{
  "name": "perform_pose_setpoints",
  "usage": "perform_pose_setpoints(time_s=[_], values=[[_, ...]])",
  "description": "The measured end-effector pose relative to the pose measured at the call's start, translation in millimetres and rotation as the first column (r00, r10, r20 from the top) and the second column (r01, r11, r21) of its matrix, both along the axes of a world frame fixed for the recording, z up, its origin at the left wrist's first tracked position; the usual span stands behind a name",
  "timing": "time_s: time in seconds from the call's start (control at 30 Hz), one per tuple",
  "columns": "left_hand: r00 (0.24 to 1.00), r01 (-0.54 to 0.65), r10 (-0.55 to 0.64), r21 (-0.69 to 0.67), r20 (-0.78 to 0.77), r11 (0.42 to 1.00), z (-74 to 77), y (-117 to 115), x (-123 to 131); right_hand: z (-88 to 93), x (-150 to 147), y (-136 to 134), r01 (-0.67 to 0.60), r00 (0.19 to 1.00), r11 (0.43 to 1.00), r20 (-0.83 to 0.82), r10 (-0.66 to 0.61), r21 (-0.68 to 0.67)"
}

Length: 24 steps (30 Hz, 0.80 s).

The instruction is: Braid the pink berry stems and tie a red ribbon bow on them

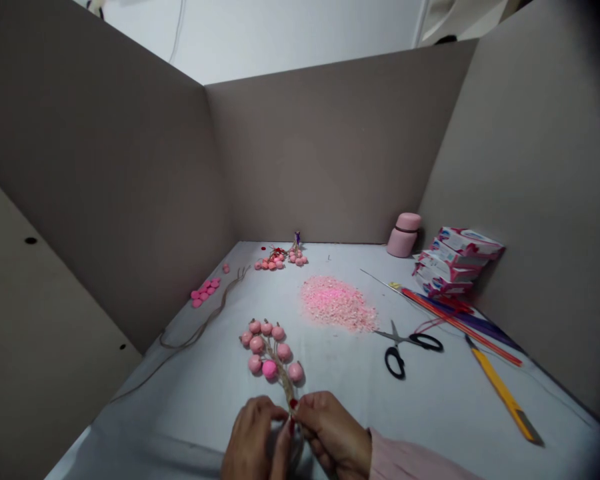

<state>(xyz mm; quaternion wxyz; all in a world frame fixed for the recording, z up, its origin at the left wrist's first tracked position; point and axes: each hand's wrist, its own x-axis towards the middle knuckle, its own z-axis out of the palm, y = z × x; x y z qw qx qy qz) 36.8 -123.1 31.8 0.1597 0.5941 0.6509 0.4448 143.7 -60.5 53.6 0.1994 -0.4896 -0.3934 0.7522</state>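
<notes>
A spray of pink artificial berries (257,345) lies on the table in front of me, one berry brighter pink than the others. Its thin stems run together into a twine-wrapped stem (285,383) that points toward me. At the near end of that stem, my left hand (253,437) has its fingers closed in a pinch. Close against it on the right, my right hand (335,430) pinches the same stem end between thumb and finger. The fingers hide the very end, and loose strands hang below them.
Scissors (399,341) lie open right of a pile of pink granules (337,303). Farther right are a yellow utility knife (503,387), red sticks (460,327) and stacked boxes (453,263). A pink flask (404,235) stands behind. Brown twine (215,313) and bright pink balls (205,293) lie left.
</notes>
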Motion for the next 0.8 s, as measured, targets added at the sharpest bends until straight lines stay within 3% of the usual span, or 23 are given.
perform_pose_setpoints(time_s=[0.1,0.2,0.3,0.4,0.57,0.63,0.73,0.8], values=[[0.92,-0.025,0.103,-0.205,0.378,0.978,2.3,9,-1,-4.4,1,-3,-0.008,1.0,0.999,-0.007,0.008,0.035],[0.843,0.165,0.041,-0.33,0.536,0.929,-2.5,20,-1,-8.1,4,-3,-0.038,0.999,0.998,-0.011,0.038,0.059],[0.698,0.342,-0.006,-0.327,0.716,0.881,-8.4,26,-3,-9.7,8,-3,-0.059,0.998,0.994,-0.002,0.059,0.091],[0.549,0.448,0.02,-0.315,0.836,0.837,-14.3,27,-1,-10.6,11,-1,-0.05,0.999,0.986,0.002,0.05,0.16],[0.464,0.489,0.052,-0.305,0.885,0.817,-24.7,26,5,-7.9,18,5,-0.087,0.996,0.945,0.011,0.088,0.314],[0.477,0.471,0.06,-0.313,0.877,0.825,-26.2,26,6,-2.6,24,6,-0.186,0.98,0.867,0.147,0.131,0.463],[0.509,0.427,0.061,-0.314,0.858,0.848,-22.7,26,7,3.6,35,2,-0.387,0.892,0.612,0.448,0.06,0.689],[0.54,0.387,0.057,-0.308,0.84,0.869,-17.9,25,9,-1.3,39,-5,-0.48,0.836,0.496,0.548,0.011,0.723]])
